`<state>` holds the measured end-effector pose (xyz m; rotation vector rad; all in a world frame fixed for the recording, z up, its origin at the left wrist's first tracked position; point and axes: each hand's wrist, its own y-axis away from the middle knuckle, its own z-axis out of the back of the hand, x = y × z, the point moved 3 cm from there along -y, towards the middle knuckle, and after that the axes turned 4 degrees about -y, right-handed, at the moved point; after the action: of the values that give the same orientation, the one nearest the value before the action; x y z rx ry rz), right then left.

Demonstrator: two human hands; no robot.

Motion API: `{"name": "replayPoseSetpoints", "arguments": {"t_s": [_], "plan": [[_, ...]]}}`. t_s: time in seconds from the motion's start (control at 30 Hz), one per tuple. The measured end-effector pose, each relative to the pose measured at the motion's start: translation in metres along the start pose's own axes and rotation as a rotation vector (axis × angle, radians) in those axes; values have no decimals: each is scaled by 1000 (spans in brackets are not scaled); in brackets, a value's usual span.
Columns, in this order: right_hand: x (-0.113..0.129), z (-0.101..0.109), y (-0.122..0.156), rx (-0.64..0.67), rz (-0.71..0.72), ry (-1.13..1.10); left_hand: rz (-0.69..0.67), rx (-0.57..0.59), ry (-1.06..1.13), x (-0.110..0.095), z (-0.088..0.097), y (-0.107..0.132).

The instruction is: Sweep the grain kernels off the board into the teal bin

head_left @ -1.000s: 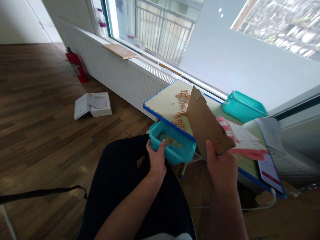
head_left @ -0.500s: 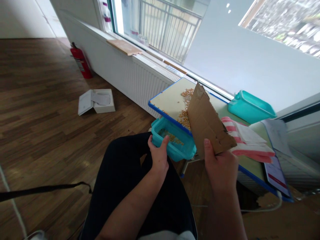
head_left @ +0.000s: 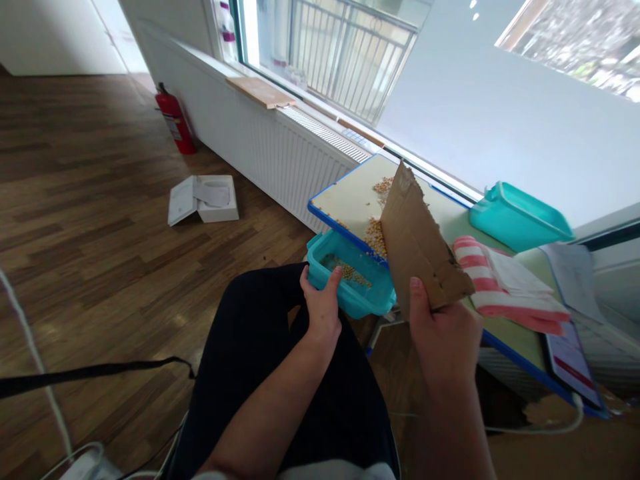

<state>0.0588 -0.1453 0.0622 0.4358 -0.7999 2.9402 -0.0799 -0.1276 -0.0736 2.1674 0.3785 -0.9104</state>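
Note:
My left hand [head_left: 321, 300] is closed on the near side of a teal plastic tub [head_left: 367, 308], thumb over the rim. The tub sits just under the table's blue edge, and some yellow kernels [head_left: 350, 274] lie on its bottom. In my right hand [head_left: 445, 333] is a torn piece of brown cardboard [head_left: 420, 243], gripped at its lower end and tilted on the tabletop [head_left: 345, 197]. Its left face stands against a heap of corn-like kernels [head_left: 375, 235]. More kernels trail back toward the window, partly hidden by the cardboard.
A second teal tub [head_left: 520, 217] stands at the table's back right. Nearer are a red-and-white striped towel [head_left: 500, 287] and a tablet [head_left: 573, 360] with a cable. A white box [head_left: 217, 200] and a fire extinguisher [head_left: 176, 120] are on the floor, and a radiator [head_left: 290, 163] runs below the window.
The view has shifted slightly, so everything sits a little farther right. Near the table edge, the kernel heap against the cardboard looks slightly different. Both hands keep their holds.

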Motion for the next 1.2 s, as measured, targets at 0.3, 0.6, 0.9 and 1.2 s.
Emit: {"name": "replayPoseSetpoints", "arguments": {"t_s": [0.3,0.6,0.9,1.2], "plan": [[15,-3,-1,5,56,-31,13,-3,24,-13,0,-12],[19,-3,-3,14,55,-21,17,-10,22,-29,0,-25],[27,-6,-6,35,68,-38,12,-2,11,-40,-2,-37],[34,-9,-8,40,69,-24,-1,-28,24,-48,-2,-44]]}}
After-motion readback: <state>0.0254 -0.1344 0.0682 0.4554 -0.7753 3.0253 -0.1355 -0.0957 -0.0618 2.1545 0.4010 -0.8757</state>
